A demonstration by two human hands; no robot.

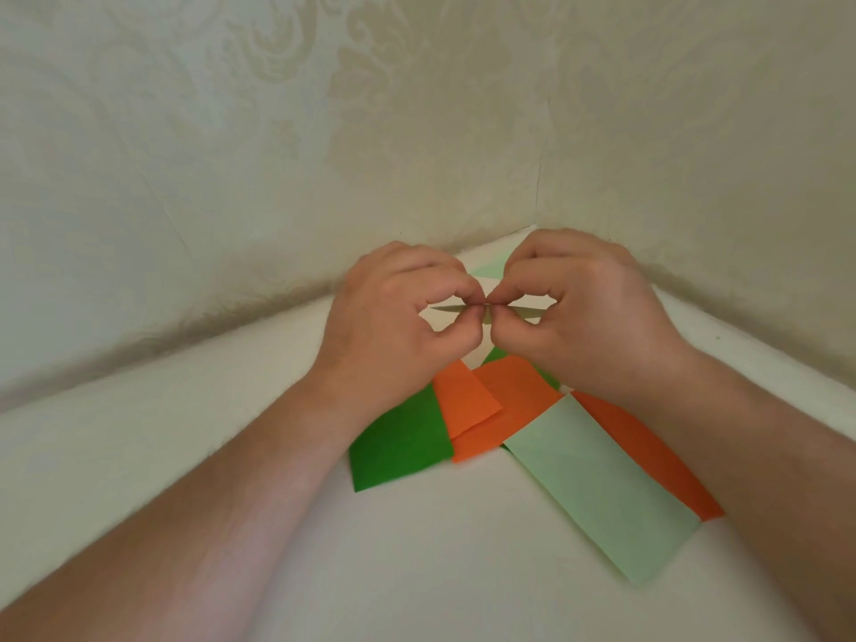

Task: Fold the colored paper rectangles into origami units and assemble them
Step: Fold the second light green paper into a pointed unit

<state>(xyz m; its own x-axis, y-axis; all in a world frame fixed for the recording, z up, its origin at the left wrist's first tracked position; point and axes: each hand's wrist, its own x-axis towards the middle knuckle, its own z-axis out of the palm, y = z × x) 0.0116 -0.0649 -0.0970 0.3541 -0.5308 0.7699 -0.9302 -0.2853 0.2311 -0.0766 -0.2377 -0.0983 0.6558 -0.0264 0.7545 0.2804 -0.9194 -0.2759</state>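
Loose paper rectangles litter a white tabletop point(139, 456) set in a corner of pale damask wallpaper point(231, 132). A dark green sheet point(398, 447) lies at L, two orange sheets point(468, 400) overlapping beside it; a pale green sheet point(597, 484) runs diagonally at R over another orange sheet point(648, 447). A further pale green scrap point(488, 270) shows behind the hands, partly blocked by them. Above the pile, a folded green strip point(451, 309) is held edge-on to the camera, its long axis running L–R, roughly level. Left hand point(393, 317) and right hand point(588, 317) meet at its middle, each pinching it btwn thumb & forefinger, other fingers curled, knuckles up, both forearms angling in from the lower corners.
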